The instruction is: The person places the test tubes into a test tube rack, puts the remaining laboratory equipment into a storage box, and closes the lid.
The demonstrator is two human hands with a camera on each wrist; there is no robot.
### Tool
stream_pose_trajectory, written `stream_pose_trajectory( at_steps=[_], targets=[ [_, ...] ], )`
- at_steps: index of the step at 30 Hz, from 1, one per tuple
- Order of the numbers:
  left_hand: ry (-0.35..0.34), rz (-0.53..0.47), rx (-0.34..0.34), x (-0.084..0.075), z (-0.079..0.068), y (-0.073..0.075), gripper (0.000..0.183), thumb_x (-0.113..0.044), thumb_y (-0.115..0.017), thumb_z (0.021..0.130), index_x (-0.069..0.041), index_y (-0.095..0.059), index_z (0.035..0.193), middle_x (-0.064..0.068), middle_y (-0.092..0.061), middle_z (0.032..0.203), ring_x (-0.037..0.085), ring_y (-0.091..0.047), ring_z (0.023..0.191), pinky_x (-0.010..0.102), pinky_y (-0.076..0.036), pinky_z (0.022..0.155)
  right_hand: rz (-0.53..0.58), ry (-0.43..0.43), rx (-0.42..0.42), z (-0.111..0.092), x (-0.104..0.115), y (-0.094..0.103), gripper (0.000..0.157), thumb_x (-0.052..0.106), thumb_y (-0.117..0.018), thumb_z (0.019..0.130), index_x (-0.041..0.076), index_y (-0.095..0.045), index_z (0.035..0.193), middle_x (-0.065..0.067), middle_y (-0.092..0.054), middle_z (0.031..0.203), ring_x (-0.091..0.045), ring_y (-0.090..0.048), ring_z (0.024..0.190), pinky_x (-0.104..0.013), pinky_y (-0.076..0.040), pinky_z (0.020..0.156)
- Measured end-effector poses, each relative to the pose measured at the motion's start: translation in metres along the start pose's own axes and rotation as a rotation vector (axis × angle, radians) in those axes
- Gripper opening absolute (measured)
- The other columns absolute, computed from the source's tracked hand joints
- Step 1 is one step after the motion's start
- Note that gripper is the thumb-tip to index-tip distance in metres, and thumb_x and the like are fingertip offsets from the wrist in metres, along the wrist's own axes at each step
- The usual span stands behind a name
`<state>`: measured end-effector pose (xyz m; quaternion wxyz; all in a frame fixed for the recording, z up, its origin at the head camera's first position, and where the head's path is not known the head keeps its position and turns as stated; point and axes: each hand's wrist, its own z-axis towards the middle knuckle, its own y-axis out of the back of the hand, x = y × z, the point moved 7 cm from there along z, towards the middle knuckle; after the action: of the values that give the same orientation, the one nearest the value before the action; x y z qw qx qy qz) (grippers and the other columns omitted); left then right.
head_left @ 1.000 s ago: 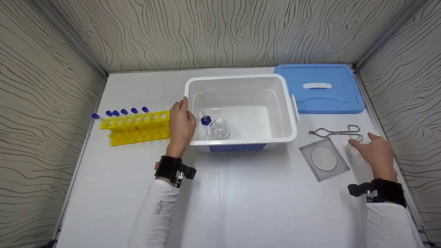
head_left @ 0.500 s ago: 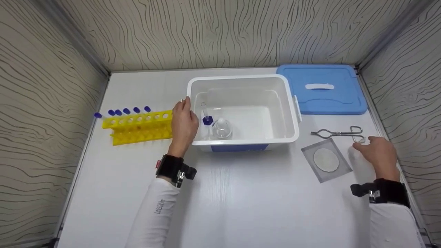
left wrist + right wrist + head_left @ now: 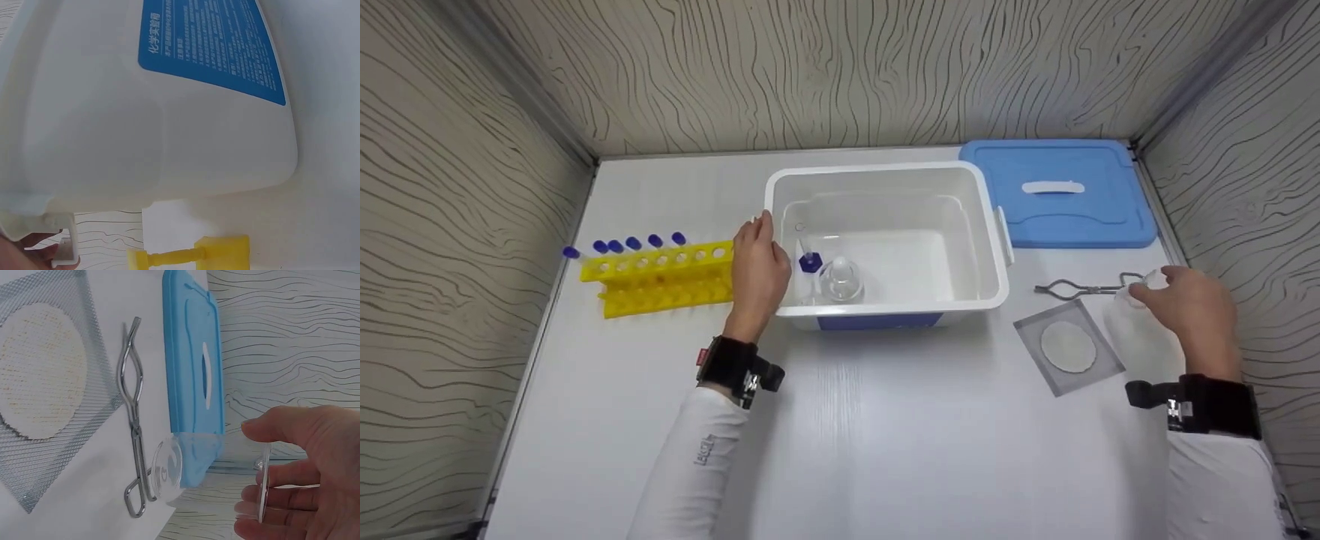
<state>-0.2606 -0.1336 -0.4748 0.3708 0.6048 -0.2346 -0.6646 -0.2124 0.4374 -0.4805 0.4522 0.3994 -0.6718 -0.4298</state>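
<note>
At the left side of the white plastic box (image 3: 885, 307), my left hand (image 3: 761, 270) grips the side handle (image 3: 68, 239); the fingers behind it are partly hidden. My right hand (image 3: 1196, 315) holds a clear cylindrical jar (image 3: 167, 469) near the right wall, thumb on one side of its rim and fingers on the other. Part of the jar shows over the handles of the metal crucible tongs (image 3: 135, 424). Inside the box, a measuring cylinder with a purple hexagonal base (image 3: 810, 262) stands beside a clear rounded bottle with a white top (image 3: 840, 281).
A yellow rack (image 3: 660, 289) with several purple-capped tubes stands left of the box. The blue lid (image 3: 1057, 217) lies at the back right. A wire gauze with a white round centre (image 3: 1069, 346) lies in front of the tongs. Patterned walls bound the table.
My right hand has risen and shifted slightly right, and the clear jar now shows in its fingers over the tongs' handles. My left hand has stayed at the box's handle.
</note>
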Motion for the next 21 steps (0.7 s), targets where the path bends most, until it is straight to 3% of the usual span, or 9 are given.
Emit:
stream_pose_trajectory(
  at_steps=[4, 11, 18, 21],
  targets=[
    [-0.003, 0.007, -0.007, 0.0, 0.0, 0.001, 0.05, -0.004, -0.048, 0.098, 0.001, -0.043, 0.148, 0.024, -0.051, 0.145, 0.037, -0.046, 0.137, 0.045, -0.033, 0.122, 0.068, 0.028, -0.108, -0.002, 0.018, 0.014, 0.071, 0.042, -0.056, 0.094, -0.016, -0.048, 0.135, -0.04, -0.053, 0.13, -0.058, -0.055, 0.107, -0.058, -0.048, 0.074],
    [-0.016, 0.0, -0.027, 0.0, 0.001, 0.001, 0.049, -0.003, -0.048, 0.098, 0.001, -0.045, 0.146, 0.025, -0.053, 0.142, 0.038, -0.048, 0.135, 0.046, -0.035, 0.12, 0.137, 0.134, -0.272, -0.011, 0.058, 0.041, 0.064, 0.033, -0.06, 0.091, -0.016, -0.053, 0.132, -0.042, -0.056, 0.123, -0.055, -0.057, 0.103, -0.062, -0.044, 0.075],
    [-0.026, 0.002, -0.042, 0.0, 0.002, 0.001, 0.048, -0.003, -0.048, 0.097, 0.002, -0.046, 0.145, 0.026, -0.054, 0.141, 0.04, -0.049, 0.134, 0.047, -0.036, 0.12, 0.142, 0.173, -0.29, -0.02, 0.095, 0.062, 0.065, 0.036, -0.058, 0.093, -0.01, -0.049, 0.138, -0.039, -0.051, 0.123, -0.053, -0.052, 0.107, -0.064, -0.04, 0.082],
    [-0.032, 0.0, -0.053, 0.0, 0.001, 0.001, 0.048, -0.002, -0.049, 0.097, 0.003, -0.047, 0.145, 0.027, -0.054, 0.14, 0.04, -0.049, 0.134, 0.047, -0.037, 0.119, 0.152, 0.207, -0.336, -0.024, 0.113, 0.07, 0.063, 0.033, -0.06, 0.092, -0.01, -0.051, 0.137, -0.039, -0.052, 0.123, -0.053, -0.053, 0.106, -0.065, -0.04, 0.083]
  ],
)
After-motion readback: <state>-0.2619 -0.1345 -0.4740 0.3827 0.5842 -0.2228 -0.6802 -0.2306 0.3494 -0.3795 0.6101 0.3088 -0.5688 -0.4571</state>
